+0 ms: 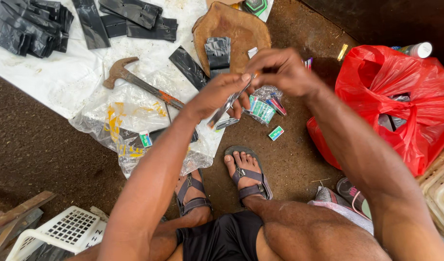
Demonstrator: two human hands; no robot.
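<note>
The ground [43, 145] is brown dirt, and the person sits above it looking down at two bare arms and two feet in sandals [248, 180].

A big white sheet [52, 77] lies at the top left. On it sit many flat black strips [33, 24], some in a heap and some lying alone. A clear plastic bag [130, 116] with yellow marks lies partly on the sheet, and a rusty hammer [135, 82] rests across it.

At the right is a big red plastic bag [400, 92], crumpled and open. A white bottle [417, 50] pokes out behind it. At the bottom left is a white plastic basket [62, 232] with holes in it.

A brown wooden block [236, 29] sits at the top middle, with one black strip lying on it.

The left hand [217, 96] and the right hand [280, 70] meet in the middle, above the ground. Between them is a thin shiny metal blade [227, 104], tilted, with its low end toward the person. The left hand's fingers are pressed together along the blade and hold it. The right hand's thumb and fingers are pinched together at the top end of the blade, touching the left fingertips.

Just under the hands lies a small clear packet [263, 108] with little green and white boxes in it. One small green box [276, 133] lies alone on the dirt near the foot. Another small box [145, 138] lies on the clear bag.
</note>
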